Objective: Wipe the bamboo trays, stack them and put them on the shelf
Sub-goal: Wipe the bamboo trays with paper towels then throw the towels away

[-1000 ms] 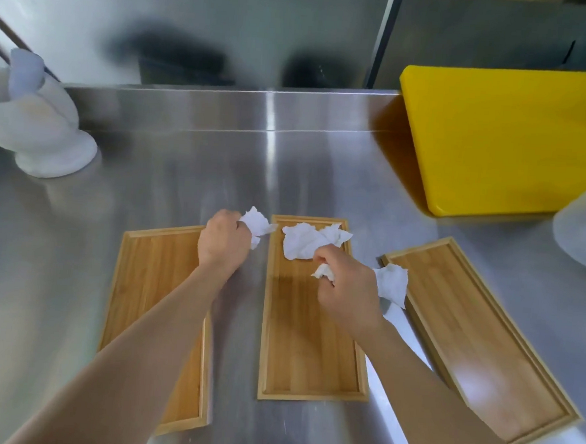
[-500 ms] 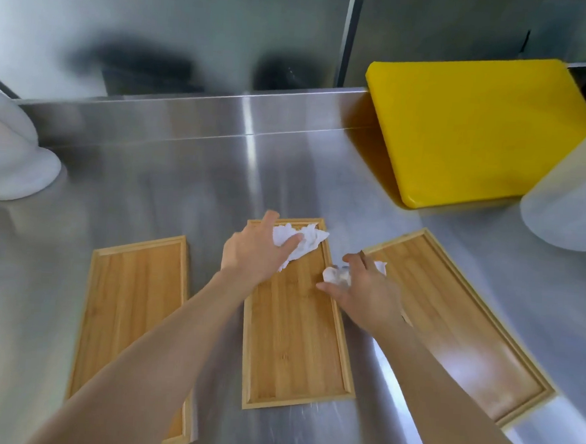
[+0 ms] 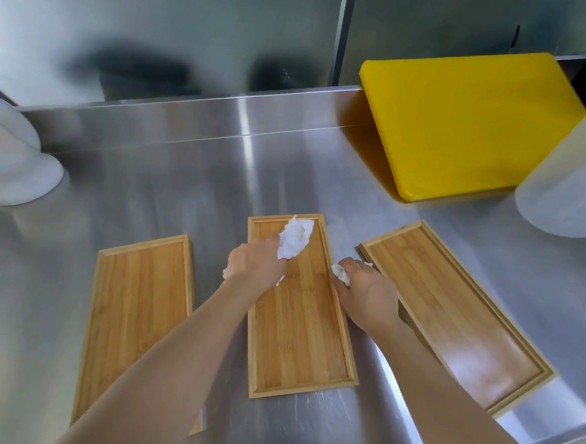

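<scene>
Stainless steel counter point(image 3: 156, 193), brushed, glare streaks. Steel backsplash wall point(image 3: 158, 42) at far side with dark blurry reflections and a vertical seam right of centre. Yellow cutting board point(image 3: 462, 125) far right, tilted, its far edge leaning on the wall, near edge on the counter. White rounded object point(image 3: 10, 166) at far left edge, cut off. Translucent white container point(image 3: 568, 190) at right edge, partly out of frame, just beside the board.

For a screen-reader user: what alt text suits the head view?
A left hand presses a white paper towel on the middle tray of three bamboo trays on a steel counter; the right hand steadies its edge, clutching another wad.
</scene>
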Motion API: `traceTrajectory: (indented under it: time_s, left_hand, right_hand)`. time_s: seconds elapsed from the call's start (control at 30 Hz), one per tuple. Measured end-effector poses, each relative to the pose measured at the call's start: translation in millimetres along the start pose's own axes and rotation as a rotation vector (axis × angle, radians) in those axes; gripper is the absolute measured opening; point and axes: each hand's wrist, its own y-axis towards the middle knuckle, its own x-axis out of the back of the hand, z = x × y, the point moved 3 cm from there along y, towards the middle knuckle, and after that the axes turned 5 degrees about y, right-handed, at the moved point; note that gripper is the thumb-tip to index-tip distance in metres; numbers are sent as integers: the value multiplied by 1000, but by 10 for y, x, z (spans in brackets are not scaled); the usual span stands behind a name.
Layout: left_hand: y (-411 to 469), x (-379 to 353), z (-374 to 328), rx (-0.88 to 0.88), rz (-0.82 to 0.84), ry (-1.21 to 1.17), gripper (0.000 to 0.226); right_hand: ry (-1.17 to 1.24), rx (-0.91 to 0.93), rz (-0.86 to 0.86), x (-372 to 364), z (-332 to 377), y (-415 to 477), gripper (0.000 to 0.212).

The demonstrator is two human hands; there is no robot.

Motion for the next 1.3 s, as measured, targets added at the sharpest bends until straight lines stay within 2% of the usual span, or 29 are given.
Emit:
traceTrajectory:
  time_s: [0.07, 0.13, 0.2, 0.33, 0.5, 0.77, 0.87, 0.97, 1.13, 1.3]
  left_hand:
    - [-57, 51, -5, 11, -30, -59, 16]
    - [-108, 131, -39, 8, -79, -102, 21]
    - [-164, 193, -67, 0, -107, -161, 26]
    - [-249, 217, -67, -21, -153, -301, 19]
    - [-432, 262, -136, -15, -206, -417, 23]
    - [-825, 281, -575, -112, -227, -438, 25]
    - [-1019, 221, -845, -135, -196, -518, 26]
    - [-1243, 88, -1233, -184, -182, -462, 27]
    - [-1649, -227, -2026, -288, -254, -360, 28]
    - [-2102, -747, -2878, -441, -192, -349, 34]
  right_hand:
    - [34, -49, -9, 78, 13, -26, 24]
    - [68, -114, -30, 176, 0, -39, 28]
    - [100, -159, -55, 281, -15, -75, 28]
    - [166, -232, -114, 502, -82, -241, 26]
    - [239, -297, -123, 742, -203, -553, 23]
    - [271, -392, -213, 1165, -557, -1010, 23]
    - [280, -431, -238, 1300, -827, -1227, 23]
    - [267, -445, -271, 1474, -1137, -1524, 23]
    - [286, -481, -308, 1830, -1756, -2208, 22]
    - [255, -569, -299, 2094, -2397, -3079, 24]
